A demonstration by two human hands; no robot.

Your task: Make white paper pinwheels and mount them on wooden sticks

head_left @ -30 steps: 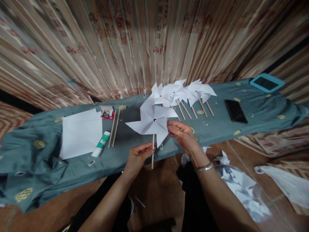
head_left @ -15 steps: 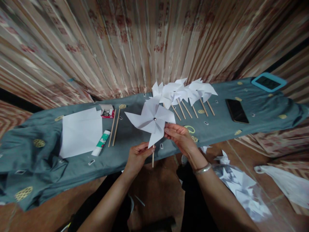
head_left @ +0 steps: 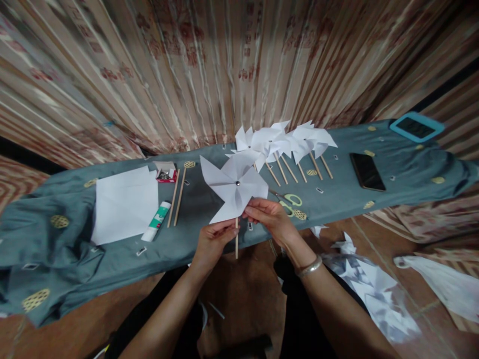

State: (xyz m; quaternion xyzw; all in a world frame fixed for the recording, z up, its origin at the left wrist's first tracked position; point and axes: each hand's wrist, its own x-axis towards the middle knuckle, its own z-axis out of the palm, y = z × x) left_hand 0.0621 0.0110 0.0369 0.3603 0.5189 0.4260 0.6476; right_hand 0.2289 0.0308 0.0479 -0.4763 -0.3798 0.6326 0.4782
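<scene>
Above the near edge of the grey-green cloth (head_left: 75,259), the white paper pinwheel (head_left: 234,187) stands upright between both hands. The left hand (head_left: 213,239) pinches its wooden stick (head_left: 236,242) just below the blades, fingers pressed together. The right hand (head_left: 271,219), just right of the stick, pinches the lower right blade from below. Yellow-handled scissors (head_left: 292,202) lie just beyond the right hand. A glue stick (head_left: 157,222) and white paper sheets (head_left: 125,204) lie to the left, more pinwheels (head_left: 284,142) farther back
</scene>
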